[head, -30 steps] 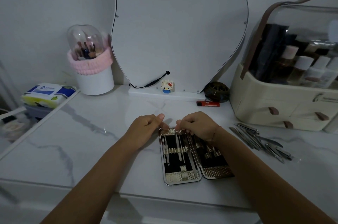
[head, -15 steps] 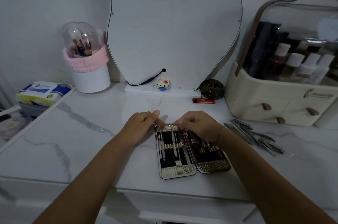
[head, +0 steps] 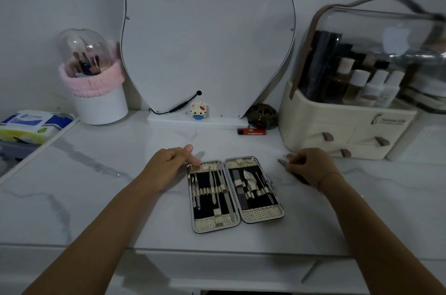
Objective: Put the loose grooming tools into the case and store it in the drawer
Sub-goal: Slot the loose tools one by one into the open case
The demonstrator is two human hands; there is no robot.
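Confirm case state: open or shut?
Open. The case lies spread flat on the counter, both halves face up, tools strapped inside. The left hand rests at its top left corner.

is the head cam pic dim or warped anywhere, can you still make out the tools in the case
Head view: dim, flat light with soft shadows under the left hand; wide-angle bending bows the mirror and organizer; tools in the open case read clearly, those under the right hand are mostly hidden.
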